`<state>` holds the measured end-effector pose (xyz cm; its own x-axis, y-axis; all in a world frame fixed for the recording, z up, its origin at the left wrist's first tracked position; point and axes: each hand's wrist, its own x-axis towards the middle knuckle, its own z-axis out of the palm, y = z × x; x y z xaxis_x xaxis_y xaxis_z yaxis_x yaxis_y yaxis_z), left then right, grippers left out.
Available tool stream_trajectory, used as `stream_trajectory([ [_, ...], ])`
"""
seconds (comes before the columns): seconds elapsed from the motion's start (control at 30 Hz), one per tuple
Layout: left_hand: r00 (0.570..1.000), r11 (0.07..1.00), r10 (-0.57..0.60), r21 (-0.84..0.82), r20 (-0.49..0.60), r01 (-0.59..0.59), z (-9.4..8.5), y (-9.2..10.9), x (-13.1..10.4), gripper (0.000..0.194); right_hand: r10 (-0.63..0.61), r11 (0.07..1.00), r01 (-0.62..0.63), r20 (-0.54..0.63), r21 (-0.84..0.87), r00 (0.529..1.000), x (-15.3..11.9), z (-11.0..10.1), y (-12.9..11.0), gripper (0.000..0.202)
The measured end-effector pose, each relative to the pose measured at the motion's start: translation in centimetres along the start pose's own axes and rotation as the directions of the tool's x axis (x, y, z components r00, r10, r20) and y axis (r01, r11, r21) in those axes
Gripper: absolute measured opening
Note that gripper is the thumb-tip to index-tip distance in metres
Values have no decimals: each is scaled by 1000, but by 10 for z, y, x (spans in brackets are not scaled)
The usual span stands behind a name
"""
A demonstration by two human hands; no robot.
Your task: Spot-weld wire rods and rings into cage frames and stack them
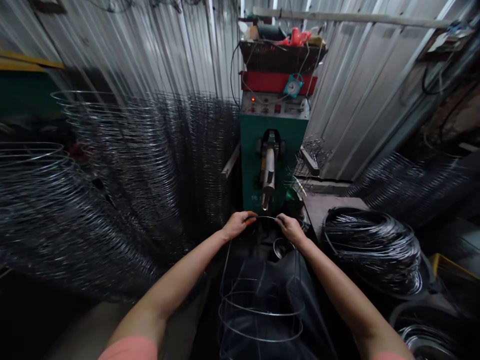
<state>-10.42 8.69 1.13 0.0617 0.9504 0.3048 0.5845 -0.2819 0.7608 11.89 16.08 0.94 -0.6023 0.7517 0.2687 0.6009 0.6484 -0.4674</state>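
From my remote feed I saw the left hand (237, 225) and right hand (290, 227) each pinching the top wire of a wire frame (262, 314), short span showing between them; frame hung down over a dark lap cover (318, 300), top edge near the metal arm (269, 170) of a green machine (249, 150); I noted stacked rings (157, 150) left, wire coil (378, 245) right

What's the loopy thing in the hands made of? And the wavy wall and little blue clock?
The loopy frame looks like bare metal wire, maybe steel: thin, silvery, glinting. The wall seems ridged sheet metal, dull silver, with light streaking along its folds. The blue clock is perhaps plastic or painted metal; its even colour fits both.
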Motion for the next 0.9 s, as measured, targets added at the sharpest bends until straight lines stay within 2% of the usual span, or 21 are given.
stream_trajectory([
  [0.17,993,997,74,-6,94,-73,2,-12,5,35,-19,974,39,95,-222,995,4,4,-3,30],
  [0.27,988,991,74,97,138,-88,-1,-13,9,33,4,927,69,195,-370,981,10,0,-10,33],
  [0.37,986,971,26,232,166,-64,-6,-10,15,36,17,893,96,246,-440,969,17,-6,-15,36],
  [0.43,988,967,-13,253,156,-27,-8,-9,22,38,16,891,98,247,-443,969,23,-9,-15,35],
  [0.57,986,990,-44,140,163,22,-9,-10,35,32,-3,915,100,242,-390,970,34,-11,-8,32],
  [0.8,981,998,-7,62,196,-5,-5,-18,43,24,-9,971,59,213,-230,977,41,-4,7,27],
  [0.9,981,998,-41,55,189,31,-5,-20,45,23,-7,979,47,195,-200,981,42,-2,9,26],
])
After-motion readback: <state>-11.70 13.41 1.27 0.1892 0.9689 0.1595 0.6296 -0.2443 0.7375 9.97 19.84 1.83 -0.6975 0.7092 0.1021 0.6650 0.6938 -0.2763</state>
